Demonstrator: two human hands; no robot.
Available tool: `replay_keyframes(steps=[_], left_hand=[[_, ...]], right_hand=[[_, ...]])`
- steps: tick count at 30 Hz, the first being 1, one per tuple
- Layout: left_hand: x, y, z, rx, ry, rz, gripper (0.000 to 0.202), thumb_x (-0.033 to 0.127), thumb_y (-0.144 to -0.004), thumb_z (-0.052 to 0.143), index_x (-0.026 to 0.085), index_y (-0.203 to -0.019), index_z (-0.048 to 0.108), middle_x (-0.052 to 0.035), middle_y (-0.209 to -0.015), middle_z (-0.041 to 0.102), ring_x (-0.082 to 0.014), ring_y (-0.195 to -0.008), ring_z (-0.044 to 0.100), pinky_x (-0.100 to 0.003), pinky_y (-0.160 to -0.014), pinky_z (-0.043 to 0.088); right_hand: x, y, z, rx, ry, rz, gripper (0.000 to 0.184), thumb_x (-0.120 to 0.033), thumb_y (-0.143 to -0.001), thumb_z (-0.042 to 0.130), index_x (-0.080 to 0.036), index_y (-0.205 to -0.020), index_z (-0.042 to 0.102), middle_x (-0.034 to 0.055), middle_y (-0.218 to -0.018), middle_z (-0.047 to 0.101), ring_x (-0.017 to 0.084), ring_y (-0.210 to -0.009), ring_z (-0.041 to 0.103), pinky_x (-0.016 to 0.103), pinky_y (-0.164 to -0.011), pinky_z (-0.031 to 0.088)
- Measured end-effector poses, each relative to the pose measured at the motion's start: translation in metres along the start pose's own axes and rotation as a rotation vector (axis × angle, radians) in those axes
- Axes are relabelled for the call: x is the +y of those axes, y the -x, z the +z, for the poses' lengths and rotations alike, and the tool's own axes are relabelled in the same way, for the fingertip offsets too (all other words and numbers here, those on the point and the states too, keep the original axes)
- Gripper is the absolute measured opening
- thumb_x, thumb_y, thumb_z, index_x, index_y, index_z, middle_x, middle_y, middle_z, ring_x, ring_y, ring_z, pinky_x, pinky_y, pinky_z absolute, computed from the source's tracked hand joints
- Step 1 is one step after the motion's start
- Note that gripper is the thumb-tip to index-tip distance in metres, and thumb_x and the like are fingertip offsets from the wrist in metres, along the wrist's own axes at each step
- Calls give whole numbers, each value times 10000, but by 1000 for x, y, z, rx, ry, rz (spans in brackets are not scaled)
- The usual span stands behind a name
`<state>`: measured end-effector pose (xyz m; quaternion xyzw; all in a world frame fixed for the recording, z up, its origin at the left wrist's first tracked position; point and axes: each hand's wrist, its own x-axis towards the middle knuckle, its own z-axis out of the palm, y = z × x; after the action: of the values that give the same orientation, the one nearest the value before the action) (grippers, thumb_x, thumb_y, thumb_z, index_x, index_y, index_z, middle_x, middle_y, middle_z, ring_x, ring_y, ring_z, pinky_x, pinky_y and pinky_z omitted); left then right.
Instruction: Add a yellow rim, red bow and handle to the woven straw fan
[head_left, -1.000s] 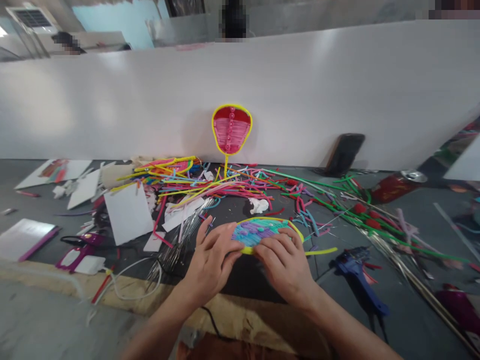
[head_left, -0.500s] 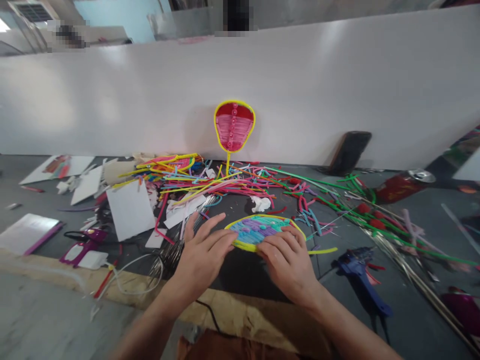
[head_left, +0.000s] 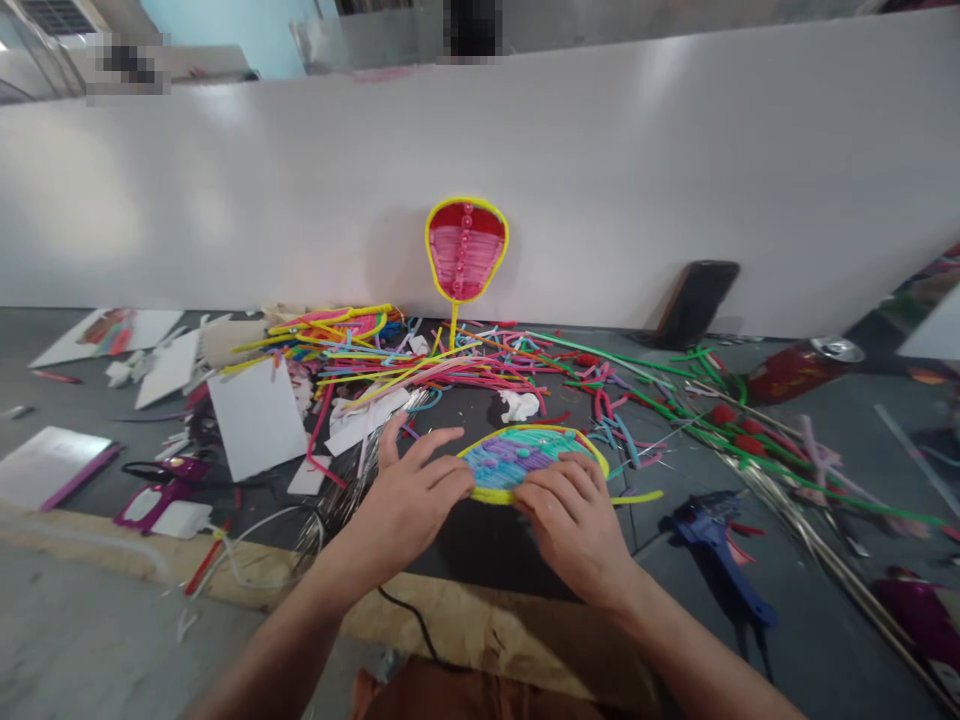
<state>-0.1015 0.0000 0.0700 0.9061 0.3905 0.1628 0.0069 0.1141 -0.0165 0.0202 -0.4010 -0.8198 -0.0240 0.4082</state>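
Observation:
A flat oval craft piece, filled with blue, purple and teal pipe cleaners inside a yellow rim, lies on the dark mat in front of me. My left hand grips its left edge, fingers curled over the rim. My right hand presses on its near right part with the fingers close together. A yellow pipe-cleaner tail sticks out to the right of it. A finished red and pink piece with a yellow rim stands against the white wall behind.
A heap of coloured pipe cleaners covers the mat beyond my hands. A blue glue gun lies to the right, a red can and a dark phone farther back. White cards and purple scissors lie left.
My hands and the oval piece stayed in nearly the same spot. My left fingers shifted along its left edge and curled closer onto the rim.

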Motion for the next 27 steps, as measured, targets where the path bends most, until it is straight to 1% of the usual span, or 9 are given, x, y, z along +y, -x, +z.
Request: replay_keyframes(steps=[4,7,9,12,14,16,19,23,27], left_hand=[[0,-1,-1,-26,16,10,235,77,-917,426,207,-907,622,-15,-933,726,-239,-1224,516,-597,-1120,38],[2,-1,1,-30,48,12,177,180,-938,461,201,-1054,593,-41,-1050,715,-237,-1190,549,-566,-1134,88],[5,-2,6,-7,43,38,232,248,-932,499,180,-1144,563,-69,-1084,706,-235,-1131,591,-549,-1137,135],[8,-5,14,101,-6,80,224,177,-934,469,160,-1127,581,-68,-998,726,-192,-943,669,-488,-1099,280],[8,-8,15,176,-18,80,241,122,-930,426,165,-1087,603,-52,-924,736,-162,-830,683,-414,-1016,398],[6,-12,10,200,-4,46,255,130,-922,421,174,-1090,608,-47,-902,738,-162,-797,682,-353,-906,479],[3,-19,-7,150,44,-48,271,197,-915,459,192,-1150,594,-48,-994,731,-181,-859,681,-303,-805,520],[0,-26,-29,32,239,-163,266,232,-892,513,238,-1136,617,3,-1069,716,-160,-913,684,-235,-797,516],[-4,-28,-32,-77,453,-216,243,231,-867,529,261,-1067,665,30,-1003,727,-157,-881,684,-219,-766,512]], right_hand=[[1,0,1,-23,4,3,104,-116,-882,564,-195,-870,630,17,-782,694,163,-764,559,379,-854,397],[2,-1,3,-53,-5,9,96,-128,-886,564,-190,-863,634,24,-793,693,163,-759,569,377,-835,398],[3,-3,3,-66,-20,15,90,-144,-889,567,-189,-845,632,24,-789,692,166,-750,568,365,-799,399],[5,-13,-1,-84,-40,17,82,-171,-888,576,-193,-830,630,26,-802,700,172,-752,568,345,-756,403],[7,-24,-8,-110,-43,10,62,-201,-885,594,-196,-837,633,26,-821,709,174,-760,575,336,-749,409],[10,-37,-18,-132,-54,-11,68,-245,-889,603,-197,-859,639,27,-842,715,174,-774,587,328,-749,416],[17,-53,-34,-128,-108,-48,112,-286,-911,577,-201,-919,648,31,-874,723,168,-793,612,319,-755,431],[22,-60,-48,-118,-153,-59,110,-261,-919,565,-208,-943,658,30,-875,733,155,-784,642,313,-763,453],[22,-54,-51,-167,-191,-21,122,-237,-919,551,-216,-921,672,23,-858,737,141,-784,664,281,-748,491]])
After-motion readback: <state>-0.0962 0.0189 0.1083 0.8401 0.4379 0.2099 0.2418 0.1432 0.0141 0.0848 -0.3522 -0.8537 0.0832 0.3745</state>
